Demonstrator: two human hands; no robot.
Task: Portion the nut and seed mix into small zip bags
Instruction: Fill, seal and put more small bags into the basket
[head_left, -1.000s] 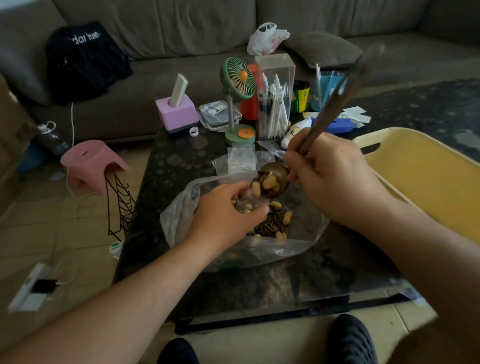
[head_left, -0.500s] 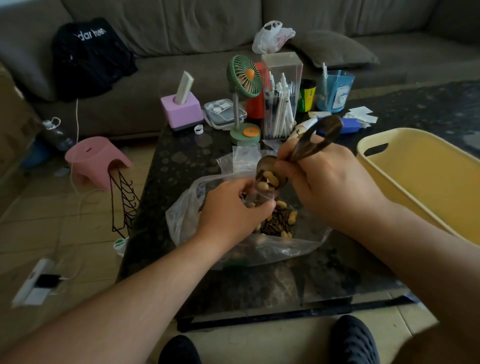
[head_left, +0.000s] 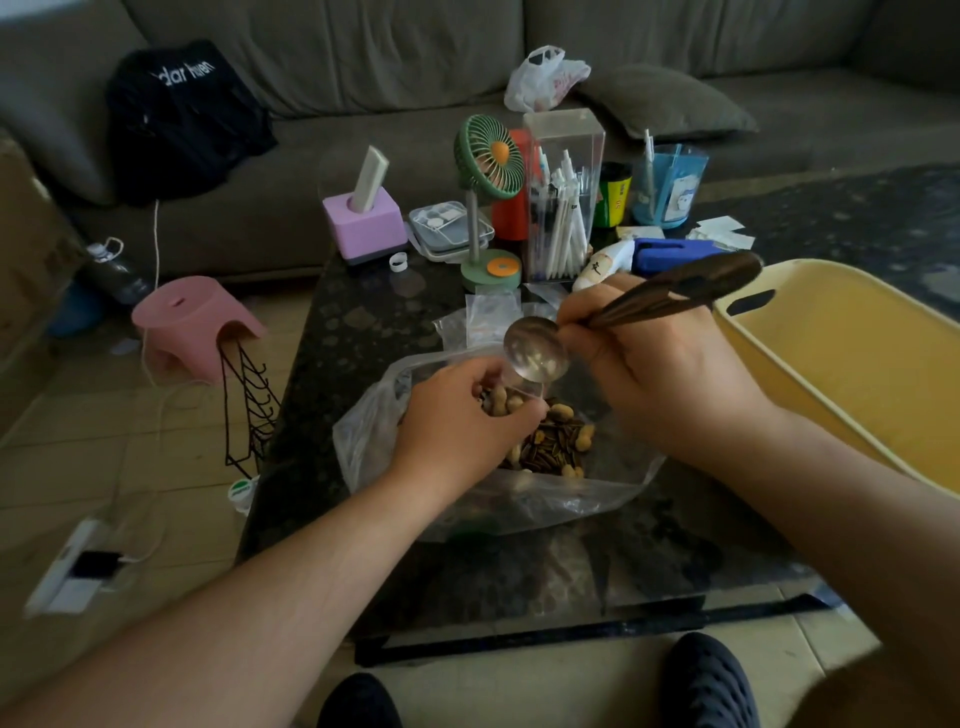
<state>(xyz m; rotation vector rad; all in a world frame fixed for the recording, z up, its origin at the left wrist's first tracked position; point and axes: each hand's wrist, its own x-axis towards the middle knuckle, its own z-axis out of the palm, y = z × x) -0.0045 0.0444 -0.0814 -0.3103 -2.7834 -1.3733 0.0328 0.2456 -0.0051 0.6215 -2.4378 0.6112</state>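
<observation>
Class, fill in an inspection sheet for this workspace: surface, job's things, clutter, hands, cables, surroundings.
Surface: dark speckled table, glossy.
Job's things: large clear bag lies open with peanuts and seeds; small zip bag holds peanuts; spoon bowl empty.
Clutter: green desk fan, pen box, purple holder, yellow tub.
Hands: left hand holds the small zip bag; right hand grips the spoon.
Cables: white cord by the pink stool.
Surroundings: sofa, tiled floor.

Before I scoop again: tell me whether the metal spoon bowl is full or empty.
Empty: the shiny metal spoon bowl shows bare reflective metal, no nuts, above the small clear zip bag.
</observation>
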